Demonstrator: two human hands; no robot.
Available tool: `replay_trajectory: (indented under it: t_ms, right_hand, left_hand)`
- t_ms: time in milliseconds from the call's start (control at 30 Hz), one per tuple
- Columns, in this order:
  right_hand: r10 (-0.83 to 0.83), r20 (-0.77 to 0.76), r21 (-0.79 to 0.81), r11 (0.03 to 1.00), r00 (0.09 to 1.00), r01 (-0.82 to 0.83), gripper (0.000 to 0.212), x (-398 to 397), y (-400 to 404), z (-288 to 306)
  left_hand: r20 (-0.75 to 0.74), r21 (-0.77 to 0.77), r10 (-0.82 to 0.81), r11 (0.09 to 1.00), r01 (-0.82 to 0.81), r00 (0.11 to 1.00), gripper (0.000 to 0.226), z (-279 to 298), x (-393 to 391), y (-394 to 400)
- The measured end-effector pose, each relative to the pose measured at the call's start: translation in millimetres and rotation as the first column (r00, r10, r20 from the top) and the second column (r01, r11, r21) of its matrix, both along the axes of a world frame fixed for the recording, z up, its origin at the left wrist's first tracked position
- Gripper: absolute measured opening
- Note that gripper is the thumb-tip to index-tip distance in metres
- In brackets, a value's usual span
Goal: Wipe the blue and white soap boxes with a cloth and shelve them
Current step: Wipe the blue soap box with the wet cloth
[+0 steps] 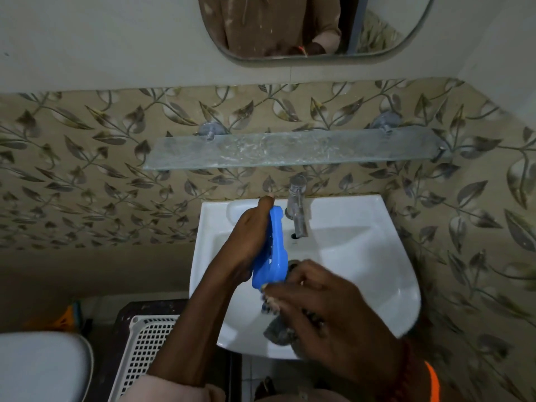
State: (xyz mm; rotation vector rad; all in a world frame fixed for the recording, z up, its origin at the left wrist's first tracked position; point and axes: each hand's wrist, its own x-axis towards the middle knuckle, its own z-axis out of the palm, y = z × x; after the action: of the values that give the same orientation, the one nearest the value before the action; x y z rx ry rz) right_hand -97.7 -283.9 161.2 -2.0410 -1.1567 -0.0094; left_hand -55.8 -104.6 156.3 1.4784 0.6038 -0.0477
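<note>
My left hand (249,242) holds a blue soap box (272,250) on edge above the white sink (377,256), fingers wrapped behind it and thumb at its top. My right hand (327,309) is closed on a dark grey patterned cloth (278,332), pressing it against the lower end of the blue box. The cloth hangs down below my fingers. A glass shelf (290,149) is fixed to the wall above the tap, with nothing on it. No white soap box shows in this view.
A chrome tap (298,210) stands just right of the blue box. A mirror (313,27) hangs above the shelf. A white mesh basket (145,343) on a dark stool sits lower left, beside a white toilet lid (37,367).
</note>
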Motion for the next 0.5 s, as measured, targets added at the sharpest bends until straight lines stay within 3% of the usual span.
replay_trajectory:
  t_ms: [133,300,500]
  right_hand:
    - [-0.081,0.076,-0.034,0.996,0.994,0.084,0.029,-2.0,3.1,-7.9]
    - [-0.32,0.121,0.204,0.935,0.94,0.292,0.022,18.8,12.6,5.9]
    - [-0.13,0.107,-0.041,0.99,0.986,0.135,0.029,-2.6,10.7,-5.2]
  left_hand:
    - [-0.082,-0.183,0.084,0.978,-0.097,0.993,0.044,2.8,4.6,-1.1]
    - [-0.124,-0.301,0.068,0.948,-0.102,0.99,0.051,-3.8,-4.1,-16.2]
    - [-0.172,-0.325,0.164,0.921,-0.214,0.971,0.036,-12.4,-0.9,-9.1]
